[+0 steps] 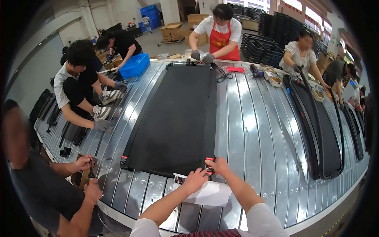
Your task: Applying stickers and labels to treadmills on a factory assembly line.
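A long black fabric panel with a black frame (173, 114) lies flat before me. At its near right corner, my right hand (219, 166) is closed, thumb and fingertips on a small red-and-black label (209, 159). Close beside it, my left hand (195, 181) has its fingers bent together over the upper part of a white sheet (209, 193). Another red patch shows between the two hands, and the fingertips partly hide it. The sheet extends below the panel's near edge over the metal slats. A similar red label (124, 158) sits on the near left corner.
A worker at left holds a power screwdriver (91, 174). Across the table (252, 130), a worker in a red apron (221, 39) handles the panel's far end. A blue bin (135, 66), a drill (256, 71) and more black frames (319, 130) lie around; someone crouches on the left side.
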A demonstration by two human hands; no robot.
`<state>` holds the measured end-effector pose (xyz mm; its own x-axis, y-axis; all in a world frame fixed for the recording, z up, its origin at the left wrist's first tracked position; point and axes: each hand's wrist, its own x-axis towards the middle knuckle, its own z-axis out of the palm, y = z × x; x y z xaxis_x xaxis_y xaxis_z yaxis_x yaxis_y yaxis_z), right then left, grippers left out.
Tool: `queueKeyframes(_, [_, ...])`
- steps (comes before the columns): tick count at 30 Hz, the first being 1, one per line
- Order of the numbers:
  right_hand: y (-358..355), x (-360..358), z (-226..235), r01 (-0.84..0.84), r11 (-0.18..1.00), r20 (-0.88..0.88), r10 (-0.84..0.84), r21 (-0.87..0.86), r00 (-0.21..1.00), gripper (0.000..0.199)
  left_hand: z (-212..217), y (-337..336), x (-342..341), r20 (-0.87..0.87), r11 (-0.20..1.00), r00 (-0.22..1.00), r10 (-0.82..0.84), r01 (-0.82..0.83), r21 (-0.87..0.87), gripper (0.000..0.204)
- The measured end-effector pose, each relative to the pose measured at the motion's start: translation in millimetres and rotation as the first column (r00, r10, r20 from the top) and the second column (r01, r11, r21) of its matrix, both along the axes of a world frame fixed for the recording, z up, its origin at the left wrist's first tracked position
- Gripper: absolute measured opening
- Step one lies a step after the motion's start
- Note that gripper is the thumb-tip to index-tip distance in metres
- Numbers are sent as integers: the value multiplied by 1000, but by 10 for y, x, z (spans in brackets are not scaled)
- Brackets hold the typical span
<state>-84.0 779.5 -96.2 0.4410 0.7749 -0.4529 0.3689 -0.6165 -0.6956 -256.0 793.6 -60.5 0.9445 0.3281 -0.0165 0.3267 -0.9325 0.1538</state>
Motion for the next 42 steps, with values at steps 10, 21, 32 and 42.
queueKeyframes(10, [-74,54,-11,-147,989,-16,147,-4,989,57,216,-421,-287,-95,995,992,83,-88,-50,15])
queueKeyframes(21, [-1446,601,-284,-90,988,-340,128,126,932,48,1013,-1606,-1412,216,492,754,620,-159,-856,22])
queueKeyframes(32, [-2867,-780,812,-56,898,-750,398,437,528,29,684,-2407,-1384,28,-3,187,982,165,-986,38])
queueKeyframes(42, [-3475,-452,728,96,881,-509,176,464,843,28,685,-2682,-817,12,-40,306,952,162,-986,35])
